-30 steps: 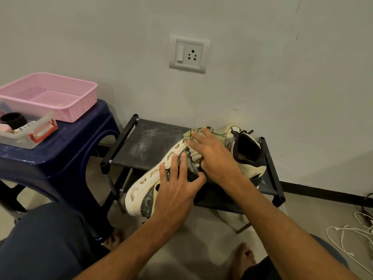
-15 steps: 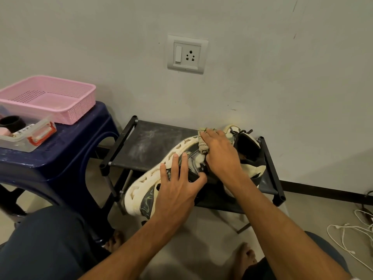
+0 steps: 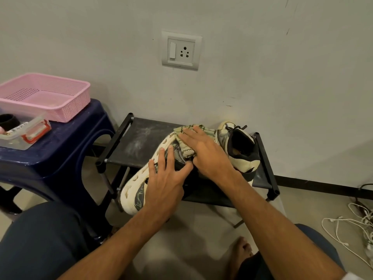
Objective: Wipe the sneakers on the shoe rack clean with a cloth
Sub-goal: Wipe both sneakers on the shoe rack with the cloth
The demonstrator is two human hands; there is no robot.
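Nearest, the left hand lies on the near sneaker, its grip apart: the fingers are spread and straight, pressing down and not curled round anything. That sneaker lies on its side at the front edge of the shoe rack, with its toe overhanging the edge and its thick, pale, cut-out sole facing left.

Just beyond, the right hand also has its grip apart, its flat fingers pressing the cloth onto the upper. The cloth looks soft and limp, so it will likely bunch unless it is held under the palm.

The sneaker seems light, with a stiff sole and a yielding upper. It would probably slide under rubbing, so it is best steadied at the sole or midfoot.

Behind it, the second sneaker stands upright near the wall, with its open collar offering a hold.
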